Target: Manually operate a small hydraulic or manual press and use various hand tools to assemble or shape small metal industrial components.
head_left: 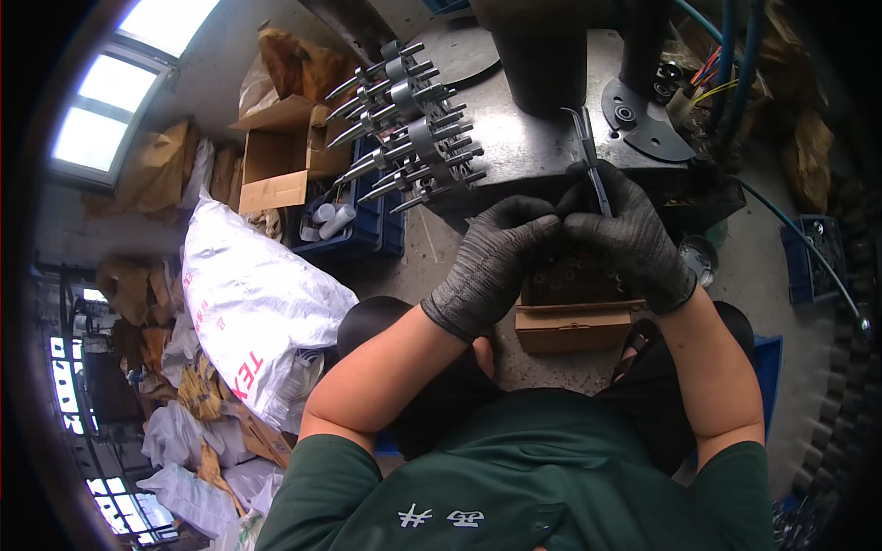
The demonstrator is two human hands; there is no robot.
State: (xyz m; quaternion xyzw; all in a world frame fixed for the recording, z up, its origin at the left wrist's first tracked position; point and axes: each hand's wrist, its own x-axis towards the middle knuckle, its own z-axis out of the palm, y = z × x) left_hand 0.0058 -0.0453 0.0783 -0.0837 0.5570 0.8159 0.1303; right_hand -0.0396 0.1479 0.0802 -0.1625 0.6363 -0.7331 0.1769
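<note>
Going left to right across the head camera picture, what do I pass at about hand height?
White woven sack → open brown cardboard box → blue plastic crate → left hand in a dark glove → right hand in a dark glove holding thin metal pliers → blue bin of small parts.

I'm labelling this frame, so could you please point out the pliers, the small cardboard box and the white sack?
pliers (593, 161), head view, on the handles above the right hand.
small cardboard box (571, 327), head view, front wall.
white sack (253, 298), head view, middle of its side.

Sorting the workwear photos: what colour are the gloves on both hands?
Dark grey to black, on the left hand and right hand; head view.
</note>
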